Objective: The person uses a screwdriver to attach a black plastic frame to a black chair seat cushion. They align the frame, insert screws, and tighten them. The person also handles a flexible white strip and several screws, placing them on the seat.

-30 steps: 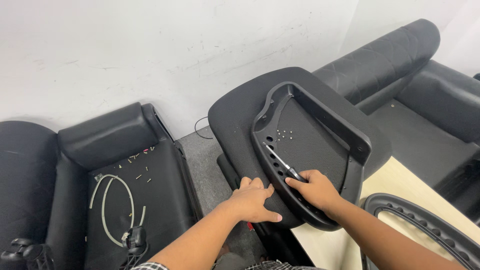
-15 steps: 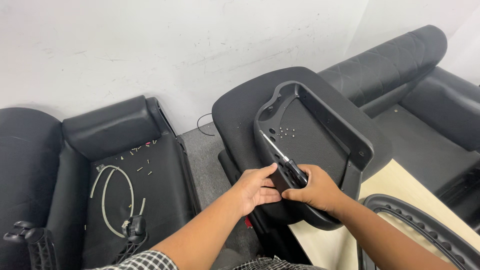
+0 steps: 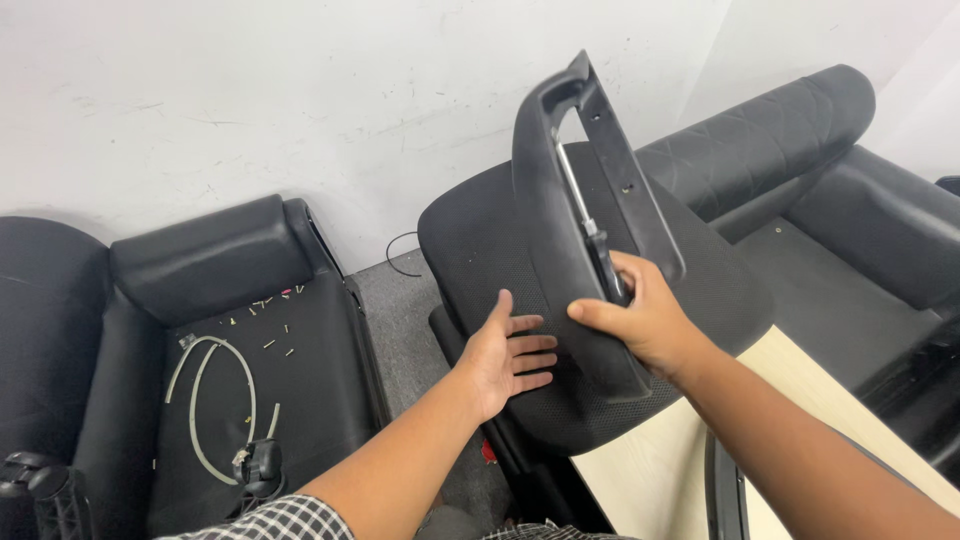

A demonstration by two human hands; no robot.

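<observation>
Black mesh seat cushion [image 3: 690, 290] lies tilted before us, propped between the armchairs. Against it we note the black plastic frame [image 3: 575, 200] stood on edge, its long axis running up and away from our hands toward the wall, with a metal rod [image 3: 578, 195] along its inner side. Our right hand [image 3: 640, 320] is nearer: fingers clamped around the frame's lower end. Our left hand [image 3: 505, 355] rests flat on the cushion just beside it, fingers spread and gripping nothing.

Two hands, one seat cushion [image 3: 480, 250], one plastic seat pan [image 3: 570, 200], two black armchairs.
</observation>
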